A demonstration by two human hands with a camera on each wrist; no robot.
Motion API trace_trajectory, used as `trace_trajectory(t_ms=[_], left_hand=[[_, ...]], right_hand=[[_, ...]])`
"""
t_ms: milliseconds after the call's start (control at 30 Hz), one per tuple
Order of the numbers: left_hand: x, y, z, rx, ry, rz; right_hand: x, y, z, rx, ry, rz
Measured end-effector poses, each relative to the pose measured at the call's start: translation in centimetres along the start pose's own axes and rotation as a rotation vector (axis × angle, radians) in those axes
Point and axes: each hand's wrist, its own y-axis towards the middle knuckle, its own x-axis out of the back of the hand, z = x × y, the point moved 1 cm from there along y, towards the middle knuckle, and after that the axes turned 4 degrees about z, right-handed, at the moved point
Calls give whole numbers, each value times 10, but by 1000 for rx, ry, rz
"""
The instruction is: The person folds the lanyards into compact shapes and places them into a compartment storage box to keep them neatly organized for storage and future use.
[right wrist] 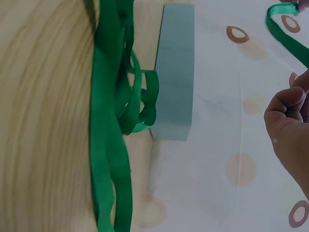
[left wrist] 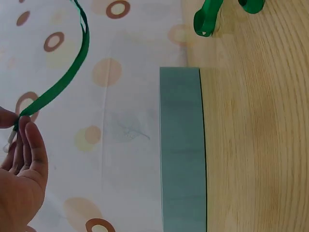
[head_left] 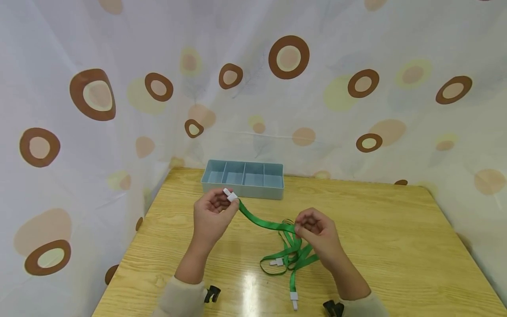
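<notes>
A green lanyard [head_left: 259,221] stretches between the two hands in the head view. My left hand [head_left: 211,215] pinches it by the white plastic clip [head_left: 232,197] at its end, in front of the blue-grey box. With thumb and forefinger, my right hand [head_left: 320,233] pinches the strap farther along, raised above the table. Below and beside the right hand lie more green straps [head_left: 291,253] in a loose tangle. Two other white clips show there, one at the tangle's left [head_left: 277,262] and one at the front [head_left: 294,299]. The right wrist view shows wide straps [right wrist: 108,121] up close.
A blue-grey box [head_left: 243,190] with several compartments stands at the back of the wooden table [head_left: 380,246]. Behind it and at the sides hangs a patterned white curtain [head_left: 245,101]. Black wrist fittings show by both sleeves.
</notes>
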Motion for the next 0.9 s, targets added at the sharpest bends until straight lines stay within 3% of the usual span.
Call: trace_trajectory(t_ms=[233,467,667,900], left_hand=[[-19,-10,2,51,35,145],[-35,-17,-3,86,37,302],[-44,-21,-22,72,48,384],[-47,-24,-29,80,63,443]], right_hand=[[-15,12,8,-87,-57,-52],[-28,20,10,-99,-12,10],[-31,22,4,-132,30,57],[-33,22,4,-171,93,84]])
